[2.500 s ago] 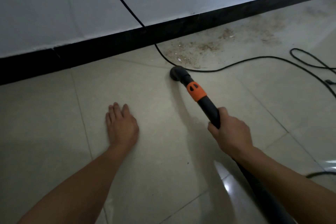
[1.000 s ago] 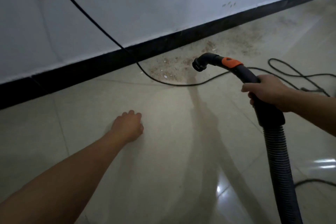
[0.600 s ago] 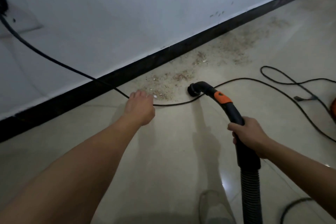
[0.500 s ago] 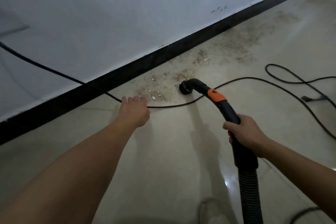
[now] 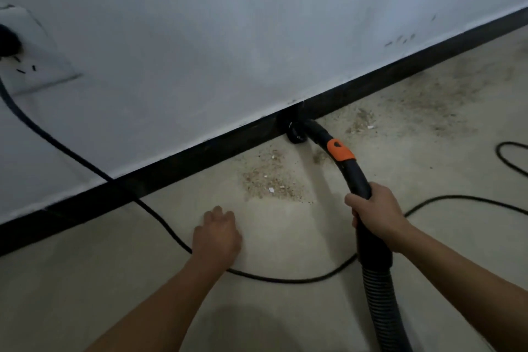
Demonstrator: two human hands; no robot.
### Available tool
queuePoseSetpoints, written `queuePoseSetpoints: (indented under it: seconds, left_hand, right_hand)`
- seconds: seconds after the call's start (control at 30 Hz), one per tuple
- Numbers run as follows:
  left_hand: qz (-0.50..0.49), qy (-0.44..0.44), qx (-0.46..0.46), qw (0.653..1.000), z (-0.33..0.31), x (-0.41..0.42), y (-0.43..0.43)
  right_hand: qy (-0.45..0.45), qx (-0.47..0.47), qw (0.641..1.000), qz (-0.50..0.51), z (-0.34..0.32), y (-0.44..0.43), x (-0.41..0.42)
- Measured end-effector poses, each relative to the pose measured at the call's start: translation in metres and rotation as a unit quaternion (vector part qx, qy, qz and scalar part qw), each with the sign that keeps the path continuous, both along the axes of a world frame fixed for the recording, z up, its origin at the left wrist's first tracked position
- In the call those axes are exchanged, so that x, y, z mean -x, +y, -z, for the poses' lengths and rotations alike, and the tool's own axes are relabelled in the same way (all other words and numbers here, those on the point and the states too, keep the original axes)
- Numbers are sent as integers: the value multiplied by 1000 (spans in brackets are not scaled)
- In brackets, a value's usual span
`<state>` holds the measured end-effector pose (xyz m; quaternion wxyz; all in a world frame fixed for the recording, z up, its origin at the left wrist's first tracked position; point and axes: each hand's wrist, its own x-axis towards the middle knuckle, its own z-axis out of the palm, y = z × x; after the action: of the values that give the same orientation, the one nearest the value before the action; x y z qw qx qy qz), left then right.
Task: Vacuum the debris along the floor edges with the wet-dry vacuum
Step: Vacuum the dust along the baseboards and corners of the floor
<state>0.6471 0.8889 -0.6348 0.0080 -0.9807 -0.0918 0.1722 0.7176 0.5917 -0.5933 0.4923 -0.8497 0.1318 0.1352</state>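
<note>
The black vacuum wand with an orange collar (image 5: 340, 150) ends in a round nozzle (image 5: 295, 133) pressed against the black skirting board (image 5: 200, 151). My right hand (image 5: 375, 210) grips the wand just above the ribbed hose (image 5: 383, 303). Sawdust-like debris (image 5: 270, 178) lies on the tiles left of the nozzle, and more debris (image 5: 428, 107) spreads to its right along the wall. My left hand (image 5: 217, 234) rests on the floor with fingers loosely bent, holding nothing.
A black power cord (image 5: 160, 217) runs from a wall socket (image 5: 17, 48) at the upper left down across the floor, passing under my left wrist and behind the hose. Another cord loop (image 5: 508, 160) lies at the right edge.
The nozzle has moved from the open floor up against the skirting board. My left hand has drawn back from near the cord and debris and settled on the tiles; the cord now lies nearer me.
</note>
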Motion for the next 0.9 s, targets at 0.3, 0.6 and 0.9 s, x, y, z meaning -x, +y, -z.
queuePoseSetpoints:
  seconds: [0.3, 0.6, 0.9]
  left_hand:
    - [-126, 4, 72, 989, 6, 29, 34]
    - [-141, -12, 66, 988, 20, 38, 19]
    - [-135, -28, 58, 989, 28, 46, 19]
  right_hand:
    - [6, -7, 999, -38, -9, 27, 19]
    - [0, 9, 993, -120, -2, 68, 49]
    - [-18, 29, 988, -152, -1, 62, 36]
